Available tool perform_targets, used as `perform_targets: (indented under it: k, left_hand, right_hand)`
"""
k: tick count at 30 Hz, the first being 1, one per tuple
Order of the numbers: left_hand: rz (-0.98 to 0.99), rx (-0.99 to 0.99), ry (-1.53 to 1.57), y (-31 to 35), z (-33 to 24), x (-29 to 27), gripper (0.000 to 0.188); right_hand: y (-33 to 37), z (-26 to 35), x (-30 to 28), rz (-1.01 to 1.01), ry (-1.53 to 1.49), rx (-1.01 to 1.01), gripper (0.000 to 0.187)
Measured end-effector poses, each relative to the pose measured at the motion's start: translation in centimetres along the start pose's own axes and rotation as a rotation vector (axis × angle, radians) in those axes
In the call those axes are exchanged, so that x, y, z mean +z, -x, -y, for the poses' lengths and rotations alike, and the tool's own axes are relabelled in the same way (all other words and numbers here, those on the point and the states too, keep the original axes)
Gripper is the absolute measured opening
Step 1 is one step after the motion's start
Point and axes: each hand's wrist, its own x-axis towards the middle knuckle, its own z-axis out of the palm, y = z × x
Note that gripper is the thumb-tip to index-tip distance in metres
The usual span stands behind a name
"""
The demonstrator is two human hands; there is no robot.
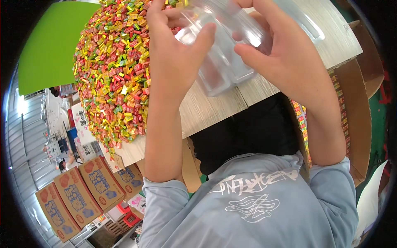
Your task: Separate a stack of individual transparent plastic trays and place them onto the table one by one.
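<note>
Above the table's near edge, my left hand (175, 53) and my right hand (281, 49) hold clear plastic containers between them. The container (213, 78) is see-through, with long compartments and rounded corners. My left thumb and fingers close around its left side, close to the candy heap. On the other side, my right thumb and fingers pinch a curved, shiny plastic wall (254, 35). Glare and overlap hide whether this is one piece or several nested ones. A big heap of small wrapped candies (118, 70), red, yellow, orange and green, lies left of my left hand.
The pale wood-look table (221, 113) carries the heap, and another clear plastic piece (308, 25) lies at its far right. A green sheet (53, 45) is at the far left. An open cardboard box (357, 120) stands at right; printed cartons (101, 182) are lower left.
</note>
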Motion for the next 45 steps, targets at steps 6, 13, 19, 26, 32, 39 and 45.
perform_targets:
  k: [6, 13, 19, 26, 32, 39, 45]
  left_hand:
    - [0.125, 0.464, -0.511, -1.5, 3.0, -0.7, 0.036]
    - [0.112, 0.419, -0.548, -2.2, 5.3, -0.8, 0.036]
    - [0.206, 0.256, -0.394, -2.2, 5.5, -0.6, 0.036]
    - [0.146, 0.366, -0.415, -1.5, 5.7, -0.5, 0.048]
    - [0.122, 0.334, -0.316, -1.5, 4.5, -0.5, 0.042]
    - [0.200, 0.584, -0.535, -0.8, 3.6, -0.2, 0.051]
    - [0.368, 0.569, -0.798, -0.5, 3.1, 0.0, 0.064]
  right_hand:
    - [-0.3, -0.9, 0.8, -0.066, 0.109, 0.013, 0.036]
    - [-0.9, -5.3, 1.8, -0.231, 0.375, -0.345, 0.039]
    - [-1.0, -5.6, 2.5, -0.245, 0.227, -0.267, 0.041]
    - [-0.9, -7.1, 3.3, -0.255, 0.094, -0.286, 0.042]
    - [-0.9, -7.7, 3.0, -0.265, 0.065, -0.300, 0.042]
    - [-0.8, -7.9, 2.1, -0.296, -0.058, -0.358, 0.040]
    - [-0.3, -7.4, -0.6, -0.249, -0.080, -0.314, 0.037]
